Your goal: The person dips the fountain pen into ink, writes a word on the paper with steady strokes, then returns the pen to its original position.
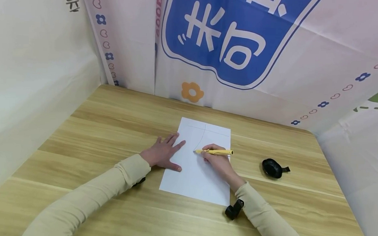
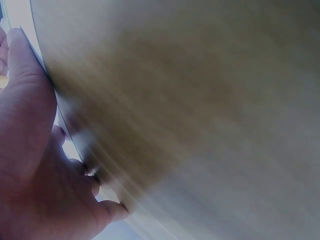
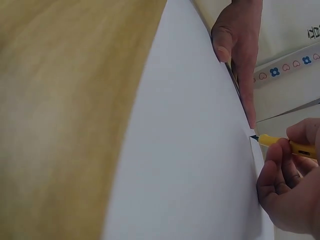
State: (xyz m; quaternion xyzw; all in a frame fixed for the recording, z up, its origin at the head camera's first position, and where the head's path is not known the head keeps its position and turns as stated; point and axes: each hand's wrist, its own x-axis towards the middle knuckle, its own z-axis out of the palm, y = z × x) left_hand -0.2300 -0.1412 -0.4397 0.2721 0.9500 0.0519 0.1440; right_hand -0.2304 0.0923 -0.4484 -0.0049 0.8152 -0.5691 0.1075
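A white sheet of paper (image 1: 189,182) lies on the wooden table, with a thin near-horizontal line across its top and a curved line running down from it. My right hand (image 1: 218,162) pinches a yellow fountain pen (image 1: 217,152), its nib at the lower end of the curve. In the right wrist view the dark nib of the fountain pen (image 3: 270,140) meets the paper (image 3: 185,130). My left hand (image 1: 162,155) rests with spread fingers on the paper's left edge, partly on the table. The left wrist view shows this left hand (image 2: 35,145) from the thumb side.
A black oval object with a short tab (image 1: 272,168) lies on the table (image 1: 111,128) to the right of the paper. A black wrist device (image 1: 234,209) is at the right cuff. A printed cloth (image 1: 131,58) with blue and floral patterns hangs behind the table.
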